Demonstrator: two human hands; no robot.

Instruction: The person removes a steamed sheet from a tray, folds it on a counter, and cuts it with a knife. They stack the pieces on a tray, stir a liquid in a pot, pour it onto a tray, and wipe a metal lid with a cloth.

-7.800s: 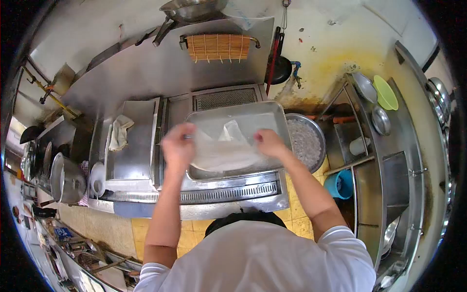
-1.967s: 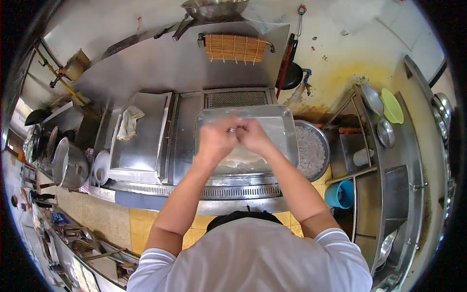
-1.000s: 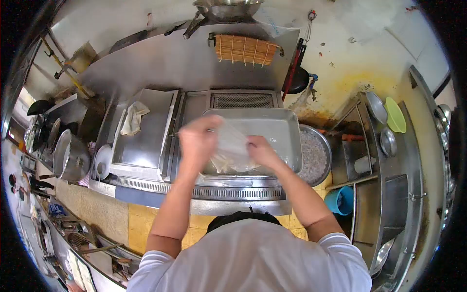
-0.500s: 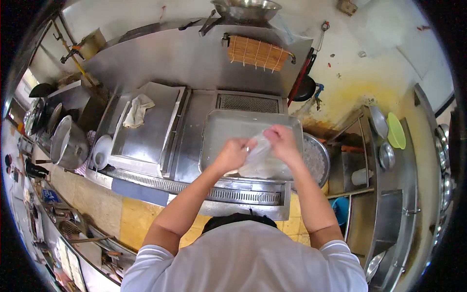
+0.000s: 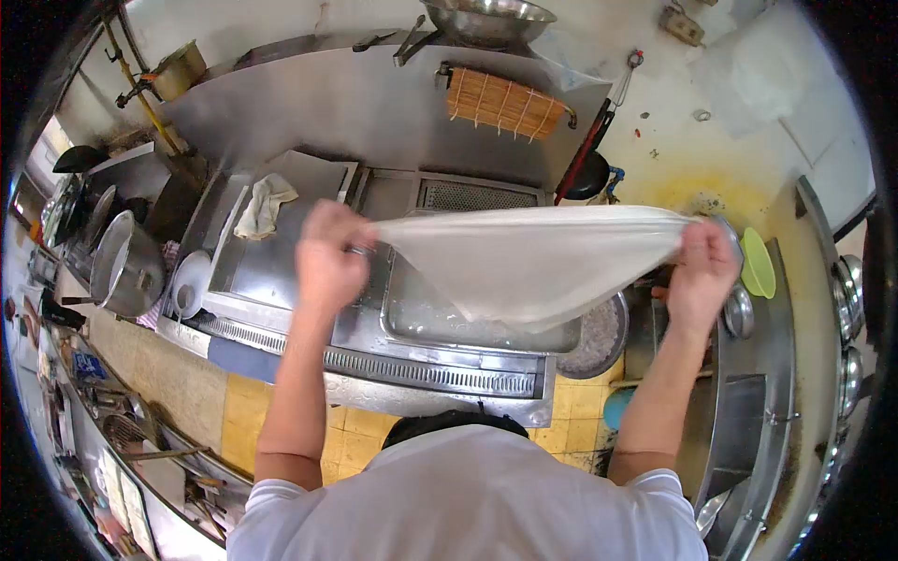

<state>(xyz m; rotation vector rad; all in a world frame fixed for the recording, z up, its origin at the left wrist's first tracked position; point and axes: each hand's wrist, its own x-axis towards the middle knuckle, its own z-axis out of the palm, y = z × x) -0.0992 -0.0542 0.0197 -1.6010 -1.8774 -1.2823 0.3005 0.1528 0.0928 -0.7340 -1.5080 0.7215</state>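
A thin white cloth [image 5: 533,257] is stretched between my two hands, its top edge taut and its middle sagging to a point. My left hand [image 5: 334,251] grips the cloth's left corner, fingers closed, above the steel counter. At the right, my right hand [image 5: 702,271] is closed on the other corner. Below the cloth, a rectangular metal tray [image 5: 426,332] holds clear liquid; the cloth hides much of it. A round bowl with pale, icy-looking contents [image 5: 599,341] stands just right of the tray, partly covered by the cloth.
A crumpled cloth [image 5: 266,206] lies on the steel counter at the left, near a large pot [image 5: 131,266] and a white bowl [image 5: 193,283]. A bamboo mat [image 5: 505,103] hangs on the back panel. A green basin [image 5: 759,263] sits at the right.
Both hands have risen and moved far apart, the left to the left, the right to the right. The bunched white cloth over the tray is now spread wide between them.
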